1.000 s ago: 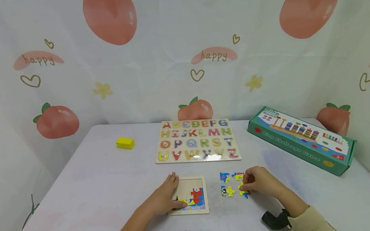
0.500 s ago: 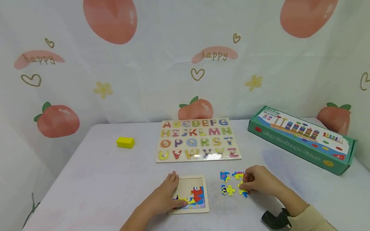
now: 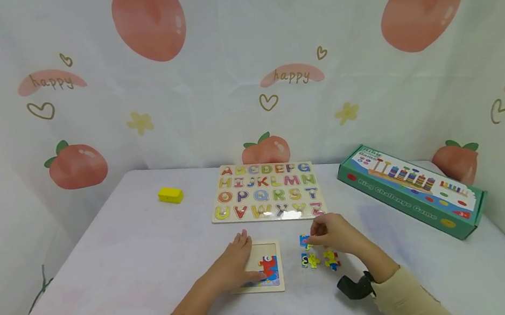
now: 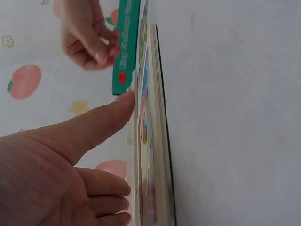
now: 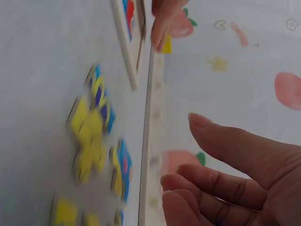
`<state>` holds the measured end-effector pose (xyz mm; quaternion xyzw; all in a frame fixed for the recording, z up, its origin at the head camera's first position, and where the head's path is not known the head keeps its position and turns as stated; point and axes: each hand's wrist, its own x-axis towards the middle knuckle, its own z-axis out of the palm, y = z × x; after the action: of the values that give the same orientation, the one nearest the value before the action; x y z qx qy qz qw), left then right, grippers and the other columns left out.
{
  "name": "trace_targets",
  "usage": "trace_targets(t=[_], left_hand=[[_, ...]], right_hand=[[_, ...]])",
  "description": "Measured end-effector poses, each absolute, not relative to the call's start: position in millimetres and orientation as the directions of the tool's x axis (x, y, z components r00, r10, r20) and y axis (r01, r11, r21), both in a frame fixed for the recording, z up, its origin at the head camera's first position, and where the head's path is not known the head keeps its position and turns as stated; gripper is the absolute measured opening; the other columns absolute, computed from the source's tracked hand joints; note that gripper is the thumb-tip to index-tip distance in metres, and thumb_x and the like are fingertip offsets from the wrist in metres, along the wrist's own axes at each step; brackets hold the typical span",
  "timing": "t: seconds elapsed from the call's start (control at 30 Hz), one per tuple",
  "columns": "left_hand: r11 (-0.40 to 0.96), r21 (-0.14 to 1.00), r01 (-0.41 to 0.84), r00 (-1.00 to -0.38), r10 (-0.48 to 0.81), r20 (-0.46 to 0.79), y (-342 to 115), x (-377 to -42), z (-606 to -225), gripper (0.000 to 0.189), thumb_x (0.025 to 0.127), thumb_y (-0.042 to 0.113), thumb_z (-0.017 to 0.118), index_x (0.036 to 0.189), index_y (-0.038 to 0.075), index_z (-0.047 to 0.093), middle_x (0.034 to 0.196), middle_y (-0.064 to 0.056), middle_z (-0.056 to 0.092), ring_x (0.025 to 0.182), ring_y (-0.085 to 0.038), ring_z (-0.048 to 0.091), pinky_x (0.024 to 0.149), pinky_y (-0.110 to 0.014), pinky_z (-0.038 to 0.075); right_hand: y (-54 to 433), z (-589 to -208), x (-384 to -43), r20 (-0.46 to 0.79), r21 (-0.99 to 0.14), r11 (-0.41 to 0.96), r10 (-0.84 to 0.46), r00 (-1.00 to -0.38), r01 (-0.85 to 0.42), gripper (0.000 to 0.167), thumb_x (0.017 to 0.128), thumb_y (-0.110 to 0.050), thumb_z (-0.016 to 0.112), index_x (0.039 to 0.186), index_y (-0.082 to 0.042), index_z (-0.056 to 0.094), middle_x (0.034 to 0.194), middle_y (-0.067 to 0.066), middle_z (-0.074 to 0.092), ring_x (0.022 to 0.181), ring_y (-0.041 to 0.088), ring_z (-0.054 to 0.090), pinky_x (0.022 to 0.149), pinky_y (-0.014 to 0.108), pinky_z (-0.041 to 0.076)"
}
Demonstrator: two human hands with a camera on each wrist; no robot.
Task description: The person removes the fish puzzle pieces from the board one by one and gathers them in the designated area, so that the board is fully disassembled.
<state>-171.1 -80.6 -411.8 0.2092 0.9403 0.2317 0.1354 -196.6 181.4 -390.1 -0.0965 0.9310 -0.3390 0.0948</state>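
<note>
My left hand (image 3: 232, 266) rests with extended fingers over the left part of a small wooden puzzle tray (image 3: 280, 270). Its thumb lies over the fitted pieces, among them a red and blue one (image 3: 269, 265). In the left wrist view the tray (image 4: 160, 141) appears edge-on beside the thumb. My right hand (image 3: 337, 233) hovers over loose jigsaw pieces to the right, partly hiding the upper ones. The right wrist view shows thumb and fingers apart with nothing between them. Loose pieces include a blue one (image 3: 303, 241), a yellow one (image 3: 314, 261) and a yellow-red-blue one (image 3: 331, 259).
A wooden alphabet board (image 3: 267, 192) lies behind the tray. At the back right sits a green Ring Challenge Game box (image 3: 411, 191). A yellow block (image 3: 171, 195) lies at the back left. A printed cloth (image 3: 204, 94) hangs behind the table.
My right hand has left the lower right piece and moved up and left over the upper pieces. My left hand has shifted slightly right on the tray.
</note>
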Motion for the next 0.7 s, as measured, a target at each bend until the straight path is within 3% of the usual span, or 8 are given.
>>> trace_targets(t=[0.3, 0.7], left_hand=[[0.839, 0.444, 0.313, -0.881, 0.432, -0.194, -72, -170, -412, 0.086, 0.079, 0.037, 0.072, 0.140, -0.008, 0.033, 0.151, -0.022, 0.024, 0.142, -0.035, 0.021, 0.115, -0.047, 0.022], [0.812, 0.482, 0.330, -0.872, 0.458, -0.174, -74, -172, -414, 0.086, 0.079, 0.036, 0.073, 0.139, -0.010, 0.034, 0.150, -0.025, 0.026, 0.141, -0.037, 0.022, 0.114, -0.049, 0.022]], right_hand=[[141, -390, -207, -0.097, -0.671, 0.689, -0.448, -0.889, -0.274, 0.018, 0.079, -0.018, 0.074, 0.086, -0.003, 0.066, 0.073, 0.000, 0.059, 0.065, 0.011, 0.051, 0.057, 0.019, 0.046], [100, -395, -205, -0.193, -0.680, 0.675, -0.540, -0.819, -0.285, 0.013, 0.076, -0.007, 0.075, 0.087, -0.002, 0.069, 0.079, 0.002, 0.064, 0.069, 0.011, 0.052, 0.061, 0.020, 0.046]])
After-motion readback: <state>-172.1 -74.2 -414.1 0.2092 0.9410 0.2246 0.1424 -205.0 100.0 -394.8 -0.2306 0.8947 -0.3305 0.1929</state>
